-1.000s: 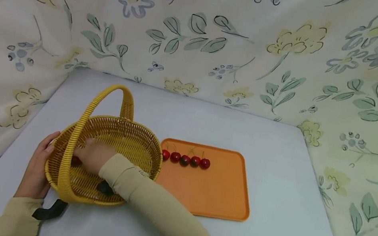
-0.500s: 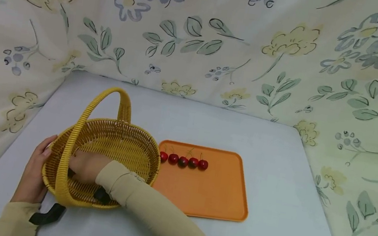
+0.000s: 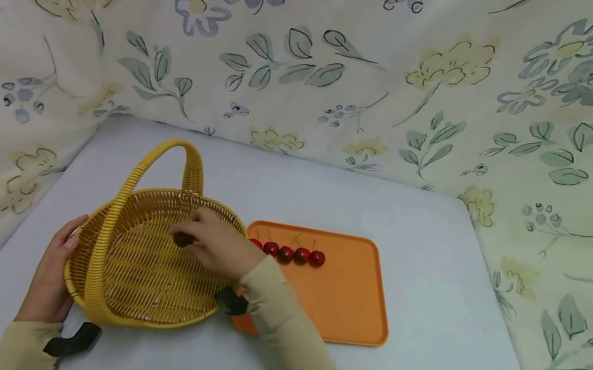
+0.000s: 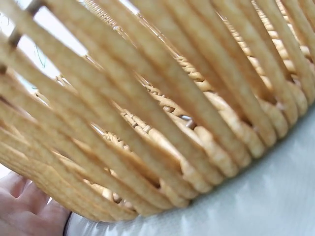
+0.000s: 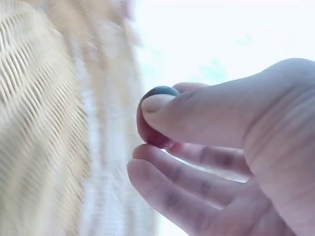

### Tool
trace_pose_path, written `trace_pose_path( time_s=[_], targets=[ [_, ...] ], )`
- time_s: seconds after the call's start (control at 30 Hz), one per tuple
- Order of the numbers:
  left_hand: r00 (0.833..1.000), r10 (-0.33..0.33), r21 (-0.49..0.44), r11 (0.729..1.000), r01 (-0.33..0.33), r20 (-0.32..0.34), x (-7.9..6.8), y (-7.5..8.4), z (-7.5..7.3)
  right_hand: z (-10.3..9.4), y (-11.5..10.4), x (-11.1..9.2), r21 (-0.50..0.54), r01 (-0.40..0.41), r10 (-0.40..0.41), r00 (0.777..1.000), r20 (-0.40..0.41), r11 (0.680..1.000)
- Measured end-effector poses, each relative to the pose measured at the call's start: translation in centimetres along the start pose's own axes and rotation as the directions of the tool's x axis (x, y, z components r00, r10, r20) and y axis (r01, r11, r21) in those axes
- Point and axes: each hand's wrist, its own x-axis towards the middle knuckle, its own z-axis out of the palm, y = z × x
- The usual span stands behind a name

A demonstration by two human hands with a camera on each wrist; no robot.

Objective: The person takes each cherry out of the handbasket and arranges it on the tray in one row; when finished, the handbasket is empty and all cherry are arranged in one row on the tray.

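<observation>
Orange tray (image 3: 336, 304), rectangular with rounded corners and a low raised rim, lying flat near the middle of the counter (image 3: 419, 366). Row of red cherries (image 3: 294, 254) on it, close to the tray's 12 o'clock edge and crowded toward its 10 o'clock corner, each touching or almost touching the next, thin stems pointing roughly toward 12 o'clock. Remainder of the tray bare from the centre out to 3 and 6 o'clock. Counter covered in plain, pale grey-blue material. Floral cloth (image 3: 348, 59) hung along the counter's 9, 12 and 3 o'clock sides, cream with yellow and blue flowers and green leaves.
</observation>
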Motion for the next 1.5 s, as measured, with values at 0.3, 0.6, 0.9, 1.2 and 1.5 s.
trace_pose_path(
  time_s=[0.3,0.6,0.9,1.2,1.5],
  targets=[
    [1.000,0.002,-0.029,1.000,-0.002,0.005,-0.1,0.8,-0.8,-3.2,5.9,-13.2,0.198,-0.087,0.163,0.896,-0.413,0.976],
    [1.000,0.000,-0.092,0.996,-0.001,-0.007,-0.3,1.3,-1.5,-1.7,10.8,-20.5,0.239,-0.435,0.497,0.749,-0.438,0.868],
    [1.000,0.003,-0.105,0.994,-0.006,-0.029,-0.5,1.4,-1.2,1.0,12.9,-19.9,0.249,-0.447,0.512,0.769,-0.384,0.859],
    [1.000,0.011,-0.072,0.997,-0.010,0.004,-0.8,1.5,-0.8,1.8,13.5,-19.2,0.206,-0.495,0.533,0.737,-0.416,0.844],
    [0.999,0.010,-0.053,0.999,-0.012,-0.030,-1.4,1.8,-0.4,2.1,13.4,-18.5,0.202,-0.523,0.558,0.729,-0.397,0.828]
  ],
)
